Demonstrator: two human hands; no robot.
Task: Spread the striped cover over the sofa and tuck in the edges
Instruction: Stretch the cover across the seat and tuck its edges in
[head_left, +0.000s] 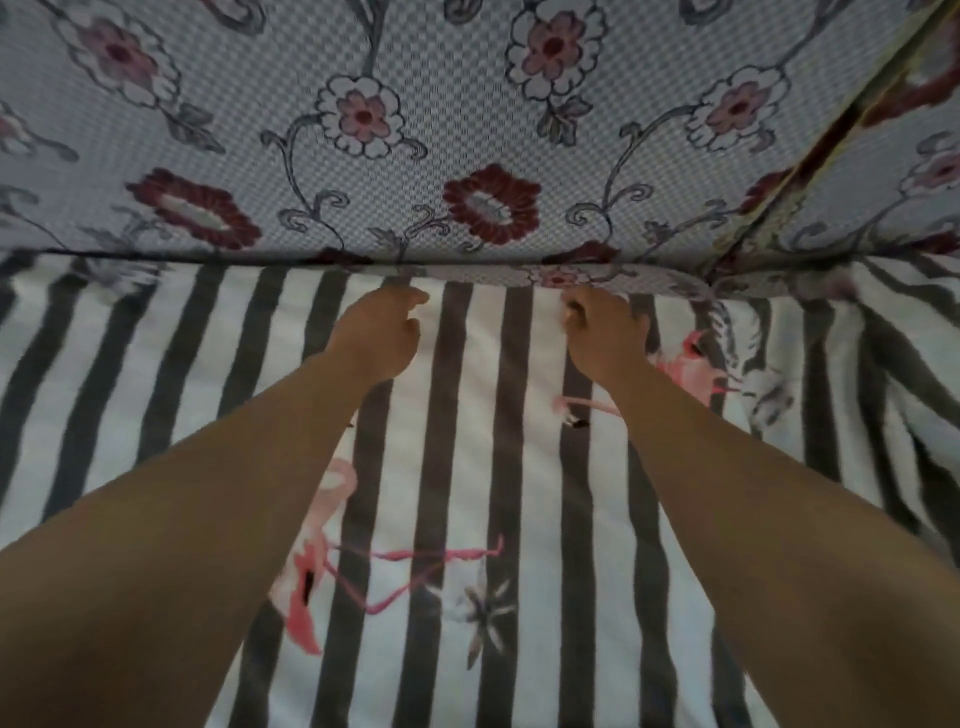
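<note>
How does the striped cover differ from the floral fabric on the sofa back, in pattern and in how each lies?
The striped cover has dark and white stripes with pink flamingos; the floral fabric has a fine grey check with pink and dark red flowers. The striped cover lies across the seat, while the floral fabric rises behind it. The left hand and right hand are on the striped cover, not the floral fabric. The two fabrics meet at the back crease.

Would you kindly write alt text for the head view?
Both hands, left hand and right hand, fingers curled, push the striped cover into the crease beneath the floral sofa back. Pink flamingos decorate the cover.
</note>
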